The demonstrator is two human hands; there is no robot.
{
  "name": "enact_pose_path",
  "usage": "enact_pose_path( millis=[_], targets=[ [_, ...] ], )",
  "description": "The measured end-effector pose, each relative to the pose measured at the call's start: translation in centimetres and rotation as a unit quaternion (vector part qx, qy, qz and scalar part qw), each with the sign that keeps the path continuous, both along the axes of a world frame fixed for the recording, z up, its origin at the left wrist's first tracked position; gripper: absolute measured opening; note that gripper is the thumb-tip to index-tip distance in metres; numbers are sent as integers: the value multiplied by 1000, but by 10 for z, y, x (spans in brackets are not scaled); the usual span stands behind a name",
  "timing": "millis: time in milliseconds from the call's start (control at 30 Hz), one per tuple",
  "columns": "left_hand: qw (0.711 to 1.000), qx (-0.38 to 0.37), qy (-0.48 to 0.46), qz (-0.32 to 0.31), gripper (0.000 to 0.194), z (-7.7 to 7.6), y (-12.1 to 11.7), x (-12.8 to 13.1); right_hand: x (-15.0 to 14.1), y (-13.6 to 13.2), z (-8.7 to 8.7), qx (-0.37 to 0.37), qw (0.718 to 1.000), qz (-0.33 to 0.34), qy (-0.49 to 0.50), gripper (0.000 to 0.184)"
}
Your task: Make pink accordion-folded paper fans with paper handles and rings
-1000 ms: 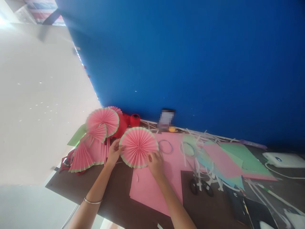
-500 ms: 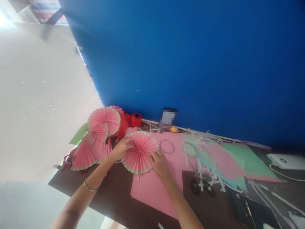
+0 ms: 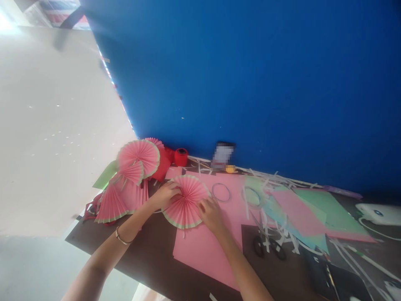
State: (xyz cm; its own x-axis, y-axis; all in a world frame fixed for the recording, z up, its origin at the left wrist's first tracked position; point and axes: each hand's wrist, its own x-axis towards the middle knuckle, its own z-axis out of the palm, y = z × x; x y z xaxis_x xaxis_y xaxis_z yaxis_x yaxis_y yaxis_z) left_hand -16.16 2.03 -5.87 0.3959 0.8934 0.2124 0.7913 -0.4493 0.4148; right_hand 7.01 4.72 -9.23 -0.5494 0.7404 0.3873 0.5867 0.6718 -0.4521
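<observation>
A round pleated paper fan (image 3: 186,205), pink with a pale green rim, lies face up over pink paper sheets (image 3: 206,255). On its left side rests my left hand (image 3: 167,194), a bangle on the wrist, its fingers bent onto the folds near the middle. At the right edge my right hand (image 3: 209,212) pinches the pleats with curled fingers. Both thumbs are partly hidden. More pink pleated fans (image 3: 139,156) are heaped at the left, beside my left forearm. Two thin rings, a near one (image 3: 221,192) and a far one (image 3: 251,196), lie right of the fan.
Black-handled scissors (image 3: 268,246) lie among white paper strips (image 3: 282,234). Green and pink sheets (image 3: 332,209) and a white device with a cable (image 3: 377,214) are at the right. A red roll (image 3: 181,157) and a phone (image 3: 223,154) stand by the blue wall (image 3: 250,83).
My left fingers have shifted slightly inward toward the fan's middle. The right hand stays at the fan's right edge. The whole view has moved a little.
</observation>
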Motion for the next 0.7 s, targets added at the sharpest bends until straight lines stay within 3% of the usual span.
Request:
enact_pose_path(
  millis=[133,233,300,467,600,700],
  targets=[
    [997,31,17,74,17,1,-9,4,4,0,3,-31,1000,1,3,10],
    [990,52,20,131,20,-3,-24,1,23,1,10,-91,994,-23,62,27],
    [984,52,14,171,23,-8,-36,-3,41,-1,14,-121,987,-52,89,21],
    [934,-33,-42,354,27,-19,-62,-8,68,-23,23,-220,975,1,7,12],
    [921,-72,-85,373,28,-25,-67,-4,56,-43,21,-257,964,49,-51,13],
    [924,-59,-122,357,29,-31,-62,-4,42,-50,14,-252,966,36,-46,19]
  ],
)
